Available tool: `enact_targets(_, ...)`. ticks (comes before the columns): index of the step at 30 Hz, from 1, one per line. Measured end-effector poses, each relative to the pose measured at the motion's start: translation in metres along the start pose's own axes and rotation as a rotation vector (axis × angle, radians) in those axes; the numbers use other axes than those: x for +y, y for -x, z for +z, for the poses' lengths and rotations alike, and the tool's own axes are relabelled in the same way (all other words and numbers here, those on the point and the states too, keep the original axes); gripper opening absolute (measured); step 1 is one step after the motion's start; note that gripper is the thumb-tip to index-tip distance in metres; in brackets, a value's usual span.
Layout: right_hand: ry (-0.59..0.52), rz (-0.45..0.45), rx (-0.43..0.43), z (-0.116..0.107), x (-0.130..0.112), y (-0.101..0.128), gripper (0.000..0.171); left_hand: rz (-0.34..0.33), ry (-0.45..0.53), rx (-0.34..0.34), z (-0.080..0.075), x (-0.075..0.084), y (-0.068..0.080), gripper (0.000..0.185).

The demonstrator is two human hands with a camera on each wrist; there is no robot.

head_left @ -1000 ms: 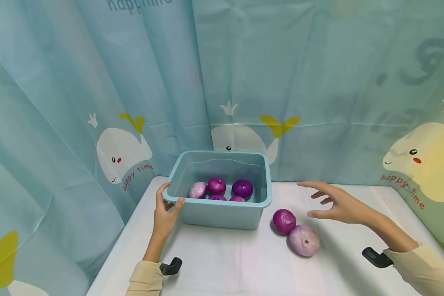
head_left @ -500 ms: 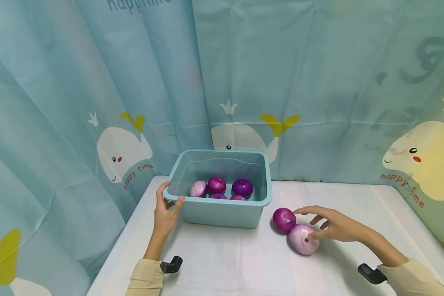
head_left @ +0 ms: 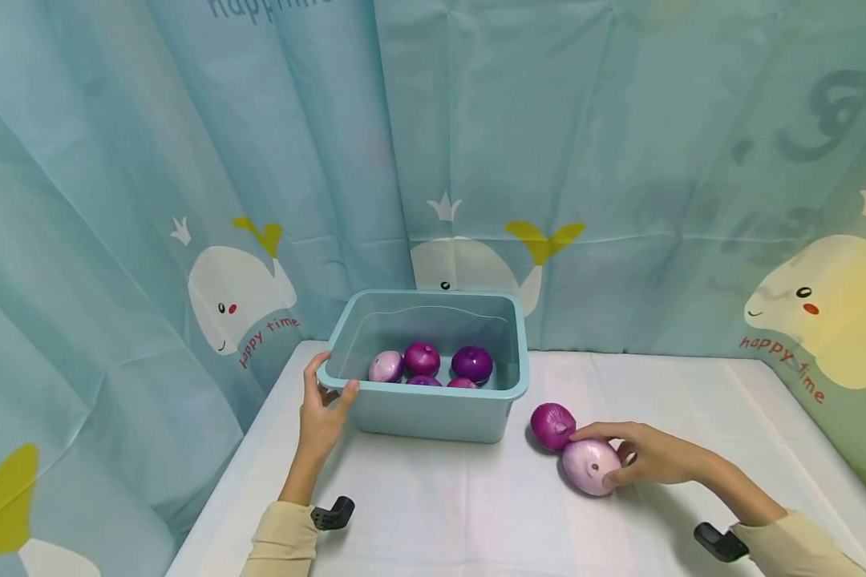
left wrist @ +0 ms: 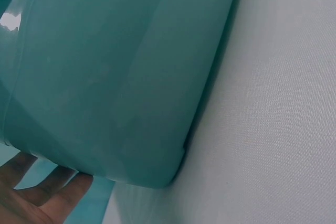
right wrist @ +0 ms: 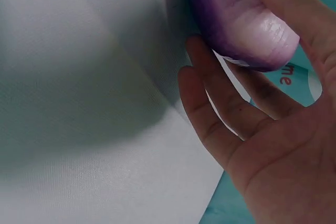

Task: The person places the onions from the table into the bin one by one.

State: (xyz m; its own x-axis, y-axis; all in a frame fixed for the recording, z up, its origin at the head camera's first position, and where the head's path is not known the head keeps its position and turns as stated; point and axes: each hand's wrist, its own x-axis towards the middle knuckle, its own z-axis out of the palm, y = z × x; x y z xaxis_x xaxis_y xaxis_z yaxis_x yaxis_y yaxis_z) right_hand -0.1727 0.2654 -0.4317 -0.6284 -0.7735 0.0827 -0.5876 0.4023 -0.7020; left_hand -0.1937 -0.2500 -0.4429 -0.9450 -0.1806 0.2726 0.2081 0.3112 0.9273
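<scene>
A light blue plastic storage bin (head_left: 433, 413) stands at the back of the table with several purple onions inside. My left hand (head_left: 321, 421) grips its front left corner by the rim, thumb in front and fingers along the side. Right of the bin, a pale purple onion (head_left: 590, 467) lies against a darker purple onion (head_left: 552, 426). My right hand (head_left: 653, 454) holds the pale onion between thumb and fingers. In the right wrist view, the thumb lies on that onion (right wrist: 247, 19) and the fingers curve beneath it.
A white cloth (head_left: 433, 513) covers the table. Behind and to the left hangs a light blue curtain (head_left: 332, 160) with whale prints, close to the bin's back. Inside the bin, a dark purple onion (head_left: 472, 365) sits at the right and a pale one (head_left: 386, 366) at the left.
My right hand has come down and toward me onto the pale onion, its thumb and fingers closing around it. My left hand and the bin have stayed in place.
</scene>
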Motion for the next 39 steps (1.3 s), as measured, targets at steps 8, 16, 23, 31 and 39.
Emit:
enact_targets(8,-0.011,0.01,0.01,0.001,-0.001,0.0,0.055,0.01,0.008,-0.007,-0.001,0.014,0.005,0.07)
enact_targets(16,-0.011,0.031,0.012,-0.014,-0.008,-0.005,0.055,0.013,0.013,-0.006,0.0,-0.003,-0.002,0.072)
enact_targets(23,0.042,0.049,0.085,-0.052,-0.026,-0.017,0.057,0.029,-0.002,0.006,0.0,-0.007,-0.001,0.07)
enact_targets(31,0.133,0.071,0.278,-0.094,-0.041,-0.034,0.061,0.02,-0.009,0.016,0.001,-0.008,0.0,0.069)
enact_targets(39,0.258,0.111,0.422,-0.126,-0.052,-0.049,0.063,0.028,-0.007,0.019,0.001,-0.008,0.001,0.07)
